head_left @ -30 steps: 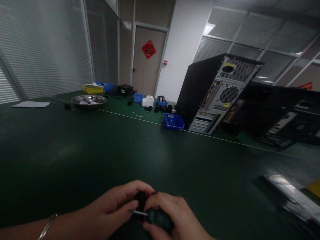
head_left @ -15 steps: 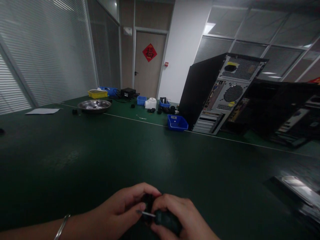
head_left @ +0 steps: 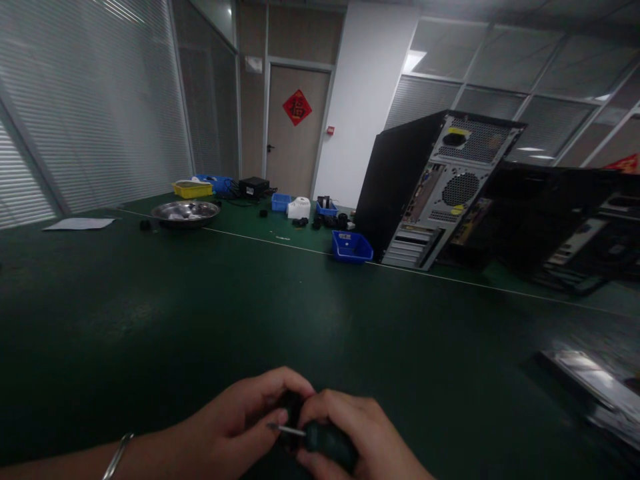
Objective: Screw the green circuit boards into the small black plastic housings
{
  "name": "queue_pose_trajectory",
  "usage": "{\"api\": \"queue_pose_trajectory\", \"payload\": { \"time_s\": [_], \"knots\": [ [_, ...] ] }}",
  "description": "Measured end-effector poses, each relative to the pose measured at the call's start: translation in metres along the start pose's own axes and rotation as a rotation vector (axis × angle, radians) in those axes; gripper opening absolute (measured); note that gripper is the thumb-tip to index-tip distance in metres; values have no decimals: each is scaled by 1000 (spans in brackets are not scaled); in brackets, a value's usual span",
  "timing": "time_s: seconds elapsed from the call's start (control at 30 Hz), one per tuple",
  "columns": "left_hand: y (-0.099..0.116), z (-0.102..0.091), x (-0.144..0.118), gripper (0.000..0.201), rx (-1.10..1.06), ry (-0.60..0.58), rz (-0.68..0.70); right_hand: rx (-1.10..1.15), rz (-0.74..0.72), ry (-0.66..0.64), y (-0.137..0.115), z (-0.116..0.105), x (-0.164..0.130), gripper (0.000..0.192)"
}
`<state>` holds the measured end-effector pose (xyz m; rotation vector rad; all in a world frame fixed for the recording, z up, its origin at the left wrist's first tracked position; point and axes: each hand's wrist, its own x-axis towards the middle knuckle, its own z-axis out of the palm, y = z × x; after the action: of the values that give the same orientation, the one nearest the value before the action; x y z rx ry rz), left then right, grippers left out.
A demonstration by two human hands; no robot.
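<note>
At the bottom middle of the view, my right hand (head_left: 367, 433) is closed around the dark handle of a screwdriver (head_left: 330, 443). Its thin metal shaft points left, and the tip lies by my left thumb. My left hand (head_left: 245, 420) is closed on a small black part (head_left: 291, 403), mostly hidden between the two hands, so its kind does not show. The right hand's fingers also touch this part. Both hands are just above the green table (head_left: 225, 320). A silver bracelet circles my left wrist.
A black computer tower (head_left: 440, 190) stands back right with a blue bin (head_left: 351, 247) beside it. A metal bowl (head_left: 185, 215) and a white sheet (head_left: 80, 224) lie back left. A silver, box-like device (head_left: 590, 380) rests at the right. More open computer cases (head_left: 595, 233) stand far right.
The view has shifted slightly, so the hands appear a little further left. Both hands keep the same hold on the screwdriver and the black part.
</note>
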<state>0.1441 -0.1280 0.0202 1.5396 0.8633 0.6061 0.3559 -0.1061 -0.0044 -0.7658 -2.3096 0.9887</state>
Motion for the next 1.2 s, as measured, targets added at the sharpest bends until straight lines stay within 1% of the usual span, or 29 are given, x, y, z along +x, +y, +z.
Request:
{"api": "queue_pose_trajectory", "payload": {
  "time_s": [0.17, 0.23, 0.33, 0.43, 0.67, 0.9, 1.07, 1.2],
  "knots": [
    [0, 2, 1, 24, -59, -5, -13, -12, 0, 8, -2, 0, 2, 12],
    [-2, 3, 2, 24, -94, -4, 3, -9, -4, 8, -3, 0, 2, 12],
    [-8, 5, 3, 30, -174, -7, 37, -7, -22, 11, -2, 0, 1, 11],
    [-11, 6, 3, 34, -243, -35, 48, 6, -33, 10, -1, 0, 0, 13],
    [-10, 4, 1, 31, -246, -29, 27, 19, -31, 18, -2, -1, 2, 14],
    [-5, 2, -1, 25, -147, 33, -63, 44, -19, -17, -3, -2, 1, 13],
    [-3, 3, 1, 29, -66, 184, -18, 33, -38, -10, -4, -2, 1, 21],
    [-7, 1, 5, 35, -121, 296, -29, -16, -20, 0, -5, -4, 0, 21]
  ]
}}
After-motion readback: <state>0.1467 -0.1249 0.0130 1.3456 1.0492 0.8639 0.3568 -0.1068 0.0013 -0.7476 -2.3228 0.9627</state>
